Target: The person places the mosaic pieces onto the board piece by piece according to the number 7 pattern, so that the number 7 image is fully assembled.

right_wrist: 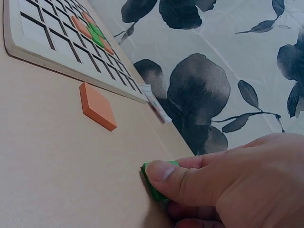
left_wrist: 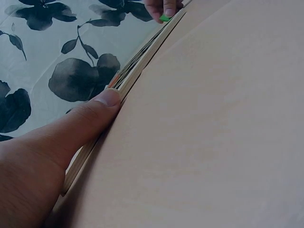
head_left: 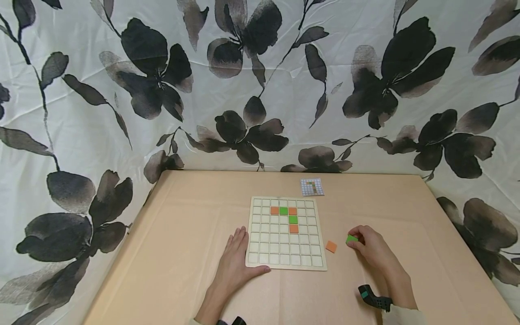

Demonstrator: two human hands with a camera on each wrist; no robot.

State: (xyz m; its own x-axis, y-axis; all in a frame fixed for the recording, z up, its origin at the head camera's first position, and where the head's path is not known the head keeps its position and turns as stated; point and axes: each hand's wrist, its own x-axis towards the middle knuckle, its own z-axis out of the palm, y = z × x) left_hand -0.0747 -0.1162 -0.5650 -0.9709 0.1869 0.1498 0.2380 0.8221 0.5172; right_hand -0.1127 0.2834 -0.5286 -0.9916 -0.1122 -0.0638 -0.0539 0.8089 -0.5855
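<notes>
A wooden grid board (head_left: pixel 270 248) lies on the table, with orange and green square tiles (head_left: pixel 283 211) set in several of its upper cells. My left hand (head_left: pixel 235 259) rests at the board's left side and lower left corner, fingers straight along the edge; in the left wrist view its thumb (left_wrist: pixel 110 98) touches the front rim. To the right of the board, my right hand (head_left: pixel 367 246) pinches a green square tile (right_wrist: pixel 154 187) between thumb and fingers, just at the table surface. A loose orange tile (head_left: pixel 331 246) lies between the board and that hand.
A small printed pattern card (head_left: pixel 312 187) with a coloured grid lies behind the board's upper right corner. The wooden table (head_left: pixel 195 203) extends to a back edge, where a floral cloth (head_left: pixel 243 90) hangs. A black strap device (head_left: pixel 375 299) is on the right wrist.
</notes>
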